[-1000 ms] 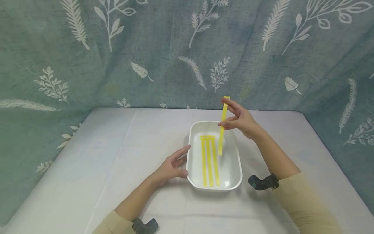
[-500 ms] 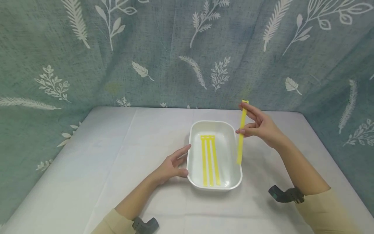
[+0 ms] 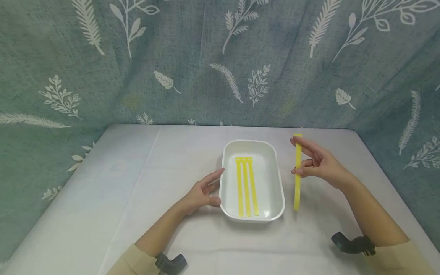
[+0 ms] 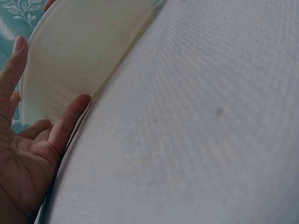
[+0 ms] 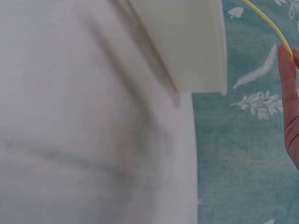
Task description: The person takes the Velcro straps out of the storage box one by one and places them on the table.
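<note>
A white rectangular dish (image 3: 269, 191) stands on the table, with several-centimetre-long yellow straps (image 3: 246, 187) lying side by side inside, their wider slotted heads at the far end. In the head view my right hand (image 3: 321, 164) pinches another yellow strap (image 3: 297, 194) upright, right of the dish and apart from it. Its lower part bends slightly in the right wrist view, where the strap (image 5: 267, 19) passes between the fingertips. My left hand (image 3: 201, 196) touches the dish's left side with extended fingers; the left wrist view shows them against the dish wall (image 4: 88, 51).
A white cloth (image 3: 165, 160) covers the table. Behind it hangs a blue-green curtain (image 3: 192, 103) with white leaf prints. A dark wrist mount (image 3: 354, 243) juts from the right forearm, another mount (image 3: 170, 263) from the left.
My right hand has carried the yellow strap from above the dish to its right side and lowered it. The left hand and the straps in the dish have stayed in place.
</note>
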Motion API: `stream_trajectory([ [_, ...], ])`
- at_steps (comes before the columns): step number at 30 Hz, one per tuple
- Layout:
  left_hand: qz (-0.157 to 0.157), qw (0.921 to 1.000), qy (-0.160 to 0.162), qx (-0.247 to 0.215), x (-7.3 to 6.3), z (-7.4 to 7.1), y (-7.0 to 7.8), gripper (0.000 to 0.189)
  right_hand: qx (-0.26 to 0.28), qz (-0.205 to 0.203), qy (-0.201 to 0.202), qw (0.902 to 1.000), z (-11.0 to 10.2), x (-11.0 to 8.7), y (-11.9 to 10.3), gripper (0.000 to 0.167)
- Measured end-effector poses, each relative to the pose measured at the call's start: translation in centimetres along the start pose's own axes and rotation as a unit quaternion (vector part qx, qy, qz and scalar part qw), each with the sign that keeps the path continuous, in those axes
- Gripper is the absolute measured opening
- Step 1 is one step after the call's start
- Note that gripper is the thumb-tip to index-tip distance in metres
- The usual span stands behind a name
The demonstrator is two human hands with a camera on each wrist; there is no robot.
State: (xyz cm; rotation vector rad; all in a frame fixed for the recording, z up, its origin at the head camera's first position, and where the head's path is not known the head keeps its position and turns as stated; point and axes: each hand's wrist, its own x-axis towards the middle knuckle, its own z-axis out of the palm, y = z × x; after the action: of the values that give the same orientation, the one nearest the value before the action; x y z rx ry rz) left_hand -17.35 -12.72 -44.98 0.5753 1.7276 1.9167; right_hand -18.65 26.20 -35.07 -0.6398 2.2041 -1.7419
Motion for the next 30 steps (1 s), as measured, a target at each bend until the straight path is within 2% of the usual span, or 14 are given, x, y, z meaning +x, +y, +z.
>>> stream_trajectory([
  [7,0.001,0.9999,-0.01,-0.006,0.0,0.0,-0.1,0.097,-0.005,0.017,-0.004,0.9998,-0.2,-1.4,2.0,0.085],
  [11,0.006,0.9999,-0.009,-0.005,0.0,0.0,-0.1,0.097,-0.012,0.024,0.007,0.9996,-0.3,-1.8,3.0,0.086],
  [19,0.011,0.9999,-0.007,0.001,0.0,-0.1,-0.1,0.097,-0.018,0.042,0.001,0.999,-0.1,-1.8,4.4,0.088],
  [30,0.012,0.9999,-0.012,0.0,0.0,-0.1,0.0,0.099,-0.005,0.035,-0.013,0.9993,0.3,-1.0,6.4,0.089],
])
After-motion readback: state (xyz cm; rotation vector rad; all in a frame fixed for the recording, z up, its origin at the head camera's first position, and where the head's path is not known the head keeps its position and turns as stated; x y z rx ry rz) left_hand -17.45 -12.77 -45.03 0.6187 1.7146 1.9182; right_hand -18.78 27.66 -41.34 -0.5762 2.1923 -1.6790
